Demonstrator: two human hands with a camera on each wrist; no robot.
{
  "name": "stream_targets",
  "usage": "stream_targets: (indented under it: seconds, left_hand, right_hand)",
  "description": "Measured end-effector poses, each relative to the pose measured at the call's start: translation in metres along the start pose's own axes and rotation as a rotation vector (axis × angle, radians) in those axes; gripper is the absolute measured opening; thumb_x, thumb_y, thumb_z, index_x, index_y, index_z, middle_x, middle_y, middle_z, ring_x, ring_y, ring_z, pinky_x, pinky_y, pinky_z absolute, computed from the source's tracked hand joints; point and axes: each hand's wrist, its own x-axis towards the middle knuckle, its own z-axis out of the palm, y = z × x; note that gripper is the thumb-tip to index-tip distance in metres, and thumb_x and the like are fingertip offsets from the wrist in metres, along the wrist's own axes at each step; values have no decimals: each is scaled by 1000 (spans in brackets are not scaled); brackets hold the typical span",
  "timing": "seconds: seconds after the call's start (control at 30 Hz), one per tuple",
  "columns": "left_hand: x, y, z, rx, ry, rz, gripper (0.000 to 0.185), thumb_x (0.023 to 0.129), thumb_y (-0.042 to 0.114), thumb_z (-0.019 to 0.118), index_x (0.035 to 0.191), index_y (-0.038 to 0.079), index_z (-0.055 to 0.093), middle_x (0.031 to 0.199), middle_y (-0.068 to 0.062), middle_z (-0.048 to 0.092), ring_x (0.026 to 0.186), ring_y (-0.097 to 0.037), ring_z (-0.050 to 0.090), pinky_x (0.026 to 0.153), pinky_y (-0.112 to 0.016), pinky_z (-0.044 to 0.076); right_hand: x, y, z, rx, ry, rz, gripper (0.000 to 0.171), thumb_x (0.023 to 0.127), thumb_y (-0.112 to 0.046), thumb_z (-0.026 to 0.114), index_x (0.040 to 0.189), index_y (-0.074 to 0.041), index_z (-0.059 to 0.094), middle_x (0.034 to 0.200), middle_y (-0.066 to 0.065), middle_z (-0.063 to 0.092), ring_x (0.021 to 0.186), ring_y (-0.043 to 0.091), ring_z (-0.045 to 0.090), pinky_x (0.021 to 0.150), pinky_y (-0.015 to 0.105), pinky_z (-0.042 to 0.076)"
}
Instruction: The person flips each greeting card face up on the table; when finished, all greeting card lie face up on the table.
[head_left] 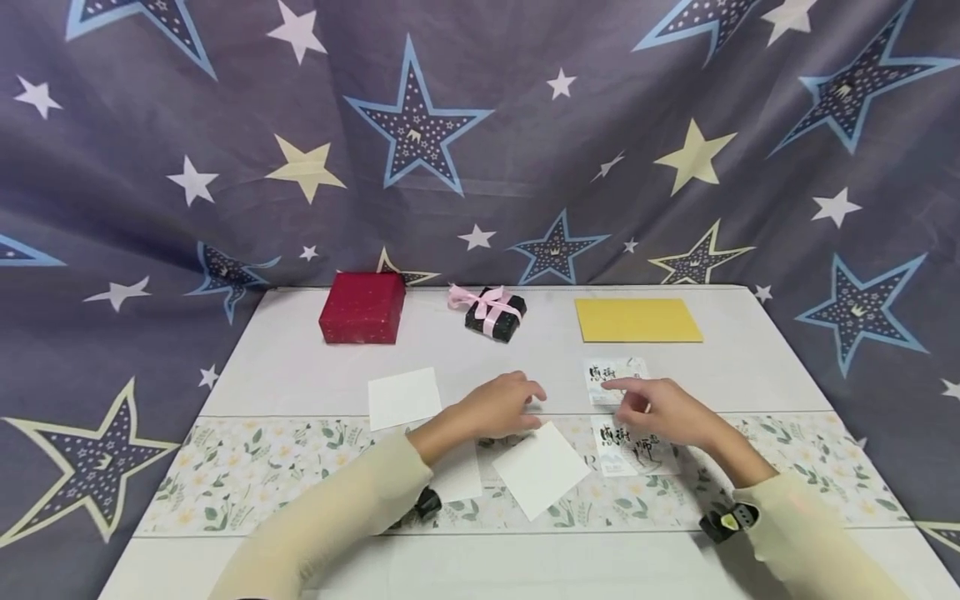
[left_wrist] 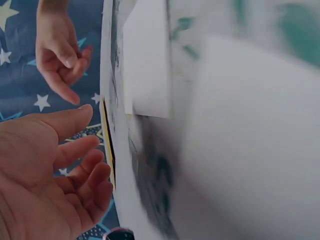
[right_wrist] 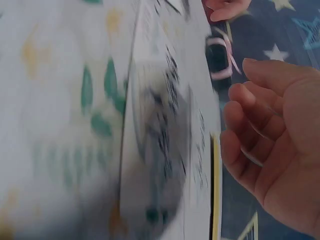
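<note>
Both of the person's hands hovered low over the middle of the white table (head_left: 300, 367), just above a floral runner (head_left: 225, 475) that crossed it from side to side. The left hand (head_left: 501, 406) hung with its fingers relaxed and slightly spread, holding nothing, above the near edge of a blank white card (head_left: 542, 469) that lay tilted on the runner. The right hand (head_left: 666, 408) had its forefinger stretched toward a printed card (head_left: 611, 375) with dark brush lettering, the other fingers loosely bent; whether the fingertip actually touched the card I could not tell. A second printed card (head_left: 633, 454) of the same kind lay just nearer, partly under that hand (the wrist views showed its lettering only as a blur). Another blank white card (head_left: 403, 397) sat to the left, apart from the hands, and a further white sheet (head_left: 459, 475) peeked out beneath the left forearm. Along the far edge stood a red gift box (head_left: 363, 307), a small black gift box tied with a pink ribbon (head_left: 495, 314), and a yellow envelope (head_left: 637, 321) lying flat. A star-patterned cloth (head_left: 480, 133) hung behind it all.
</note>
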Motion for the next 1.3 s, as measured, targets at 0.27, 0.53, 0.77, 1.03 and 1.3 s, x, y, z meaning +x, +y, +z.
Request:
stream_targets:
  seconds: [0.27,0.53,0.77,1.03,1.3]
  left_hand:
    - [-45,-9,10,-39,0,-70,46,89,35,78,127,11,68,107,-1,63,93,-12,57,86,-31,52]
    - [-67,-7,24,32,4,-60,60,84,47,81,132,14,64,109,1,61,96,-11,56,83,-30,52]
    - [-74,-6,34,110,41,-23,70,82,54,80,137,15,62,114,1,59,97,-10,52,82,-28,50]
    - [-75,-4,35,135,72,-11,64,82,49,82,135,17,64,111,2,58,96,-10,51,81,-27,49]
    - [-76,-2,31,86,48,-40,53,87,44,79,132,18,66,112,2,60,98,-10,53,83,-30,50]
  right_hand:
    - [32,-23,30,0,-86,-66,46,92,-12,74,135,0,63,87,-9,68,74,-2,58,71,22,53]
    - [45,-40,56,-119,-193,-70,54,86,-23,81,137,-11,64,87,-7,59,75,5,48,69,21,44]
    - [46,-39,63,-168,-207,-53,56,82,-22,85,134,-12,67,86,-10,55,73,3,44,67,20,41]
    - [46,-39,64,-154,-189,-45,53,80,-21,87,129,-12,68,89,-9,57,77,5,47,69,21,42]
    - [45,-38,63,-86,-147,-32,45,80,-20,88,117,-12,65,92,-6,58,81,7,49,72,22,44]
